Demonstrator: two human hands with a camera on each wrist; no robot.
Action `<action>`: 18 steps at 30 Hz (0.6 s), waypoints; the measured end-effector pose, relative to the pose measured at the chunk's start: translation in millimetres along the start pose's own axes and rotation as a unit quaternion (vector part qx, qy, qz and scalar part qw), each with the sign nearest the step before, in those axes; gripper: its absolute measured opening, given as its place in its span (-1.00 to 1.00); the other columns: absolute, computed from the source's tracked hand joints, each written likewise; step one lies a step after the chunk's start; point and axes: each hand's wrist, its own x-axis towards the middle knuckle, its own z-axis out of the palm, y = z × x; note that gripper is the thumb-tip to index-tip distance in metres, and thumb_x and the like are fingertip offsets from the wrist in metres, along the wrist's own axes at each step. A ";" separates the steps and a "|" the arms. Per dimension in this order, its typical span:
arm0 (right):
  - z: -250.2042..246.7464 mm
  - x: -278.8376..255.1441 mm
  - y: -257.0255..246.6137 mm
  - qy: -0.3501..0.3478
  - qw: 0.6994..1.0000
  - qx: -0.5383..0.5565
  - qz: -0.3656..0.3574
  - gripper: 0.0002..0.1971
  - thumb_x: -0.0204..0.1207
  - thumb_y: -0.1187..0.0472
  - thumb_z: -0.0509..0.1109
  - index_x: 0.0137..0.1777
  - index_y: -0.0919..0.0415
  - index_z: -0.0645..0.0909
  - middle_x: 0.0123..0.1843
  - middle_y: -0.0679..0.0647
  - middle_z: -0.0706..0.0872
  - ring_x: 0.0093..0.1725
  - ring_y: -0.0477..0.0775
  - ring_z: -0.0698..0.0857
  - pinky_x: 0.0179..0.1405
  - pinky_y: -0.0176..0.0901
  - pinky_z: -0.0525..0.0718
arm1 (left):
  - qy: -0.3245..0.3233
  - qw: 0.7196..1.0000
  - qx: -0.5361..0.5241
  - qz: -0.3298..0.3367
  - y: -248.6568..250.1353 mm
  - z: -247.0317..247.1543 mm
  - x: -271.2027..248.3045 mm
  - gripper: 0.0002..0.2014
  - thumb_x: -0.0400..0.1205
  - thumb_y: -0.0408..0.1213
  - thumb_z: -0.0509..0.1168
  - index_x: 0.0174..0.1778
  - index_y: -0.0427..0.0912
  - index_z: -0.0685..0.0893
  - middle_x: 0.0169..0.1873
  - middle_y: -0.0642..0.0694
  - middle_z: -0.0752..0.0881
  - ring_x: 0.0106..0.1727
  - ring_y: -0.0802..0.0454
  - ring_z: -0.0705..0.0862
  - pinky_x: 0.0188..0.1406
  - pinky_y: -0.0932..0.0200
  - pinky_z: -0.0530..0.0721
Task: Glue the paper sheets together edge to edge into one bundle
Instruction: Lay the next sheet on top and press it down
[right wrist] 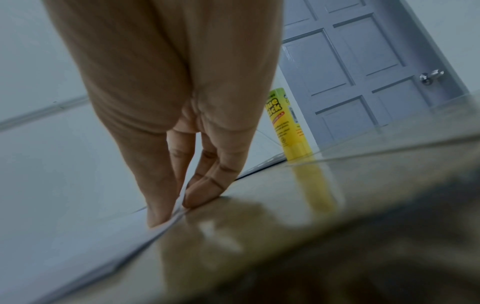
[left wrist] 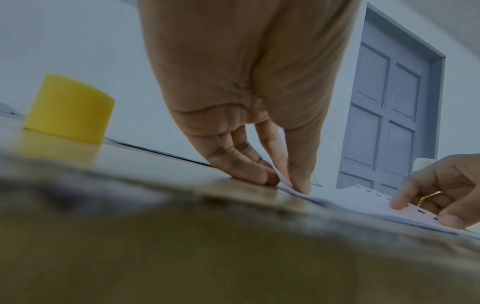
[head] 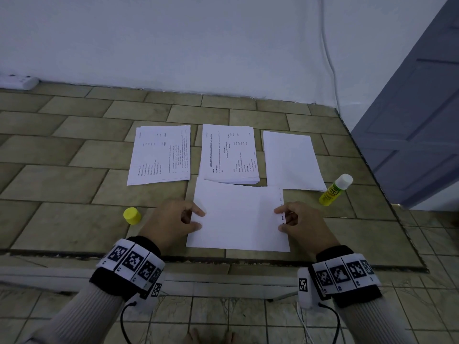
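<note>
- My left hand (head: 173, 220) pinches the left edge of the blank sheet (head: 238, 219): the thumb is on top of the paper and the other fingers (left wrist: 249, 172) are curled, with their tips on the floor (head: 62, 180) beside the edge.
- My right hand (head: 301, 222) pinches the right edge of the same sheet, the edge with a row of small punched holes.
- The sheet lies flat on the tiled floor, directly in front of me.
- Behind it are three paper piles in a row: a printed left stack (head: 160, 155), a printed middle stack (head: 229, 153) and a blank right stack (head: 293, 161).
- The far edge of the sheet covers a little of the middle stack.
- The glue stick (head: 335, 189) stands without cap just beside the right stack.
- Its yellow cap (head: 132, 216) stands on the floor near my left hand.
</note>
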 end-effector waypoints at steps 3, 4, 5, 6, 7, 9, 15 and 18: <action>2.7 0.4 0.2 0.000 1.000 -0.023 0.000 -0.64 0.46 0.35 0.50 0.24 0.12 0.65 0.06 0.04 0.54 -0.08 -0.08 0.57 0.00 -0.45 0.52 | -0.016 1.000 0.009 -0.005 0.4 0.8 0.7 -0.82 0.56 -0.20 0.48 0.02 0.13 0.69 -0.17 0.03 0.67 -0.18 0.13 0.60 -0.36 0.49 0.45; 3.8 0.7 0.1 -0.001 1.000 -0.031 0.002 -0.64 0.47 0.34 0.49 0.26 0.12 0.64 0.07 0.04 0.51 -0.09 -0.09 0.57 0.00 -0.46 0.52 | -0.021 1.000 0.021 -0.008 1.0 0.6 1.3 -0.81 0.56 -0.18 0.48 0.03 0.13 0.68 -0.10 0.03 0.65 -0.11 0.10 0.61 -0.30 0.48 0.46; 4.6 0.7 -0.1 -0.001 0.999 -0.042 0.003 -0.64 0.48 0.34 0.48 0.27 0.11 0.63 0.10 0.04 0.48 -0.07 -0.09 0.56 0.04 -0.45 0.50 | -0.021 0.999 0.044 -0.012 1.7 0.6 2.0 -0.80 0.55 -0.14 0.48 0.06 0.11 0.68 0.01 0.04 0.62 0.00 0.08 0.60 -0.17 0.42 0.50; 5.4 0.7 -0.3 -0.002 0.999 -0.054 0.005 -0.64 0.49 0.33 0.48 0.27 0.10 0.63 0.13 0.04 0.46 -0.01 -0.08 0.55 0.11 -0.43 0.49 | -0.013 0.997 0.075 -0.013 1.9 1.6 3.0 -0.76 0.54 -0.11 0.48 0.11 0.09 0.68 0.15 0.03 0.58 0.16 0.06 0.56 0.02 0.31 0.54; 5.9 0.8 -1.0 -0.003 0.998 -0.068 0.006 -0.64 0.49 0.32 0.47 0.28 0.09 0.63 0.18 0.05 0.45 0.10 -0.04 0.54 0.20 -0.37 0.49 | 0.001 0.995 0.104 -0.010 2.1 3.4 4.1 -0.70 0.53 -0.08 0.47 0.17 0.06 0.66 0.28 0.02 0.51 0.32 0.03 0.48 0.22 0.18 0.50; 6.8 0.5 -2.7 -0.004 0.995 -0.096 0.006 -0.63 0.50 0.31 0.47 0.29 0.06 0.62 0.26 0.07 0.44 0.30 0.05 0.46 0.36 -0.21 0.48 | 0.028 0.991 0.132 0.001 3.4 8.5 6.4 -0.56 0.56 0.00 0.38 0.35 0.01 0.54 0.49 -0.04 0.39 0.55 -0.02 0.30 0.49 0.03 0.33; 5.7 -3.0 -16.0 0.005 0.979 -0.205 0.004 -0.64 0.56 0.21 0.39 0.36 0.02 0.58 0.41 0.06 0.46 0.43 0.09 0.38 0.41 -0.12 0.42 | -0.018 0.973 0.228 0.033 -1.3 37.4 17.3 -0.02 0.45 0.37 -0.55 0.72 -0.16 -0.10 0.72 -0.04 -0.19 0.71 0.05 -0.27 0.67 -0.17 -0.23; 13.3 -6.5 -29.8 0.022 0.969 -0.244 -0.026 -0.60 0.64 0.02 0.25 0.45 0.05 0.49 0.59 0.08 0.35 0.55 0.11 0.31 0.47 -0.01 0.37 | 0.011 0.969 0.241 0.057 -11.7 46.8 15.6 0.03 0.46 0.39 -0.70 0.72 -0.21 -0.07 0.72 -0.11 -0.14 0.72 -0.03 -0.19 0.62 -0.15 -0.27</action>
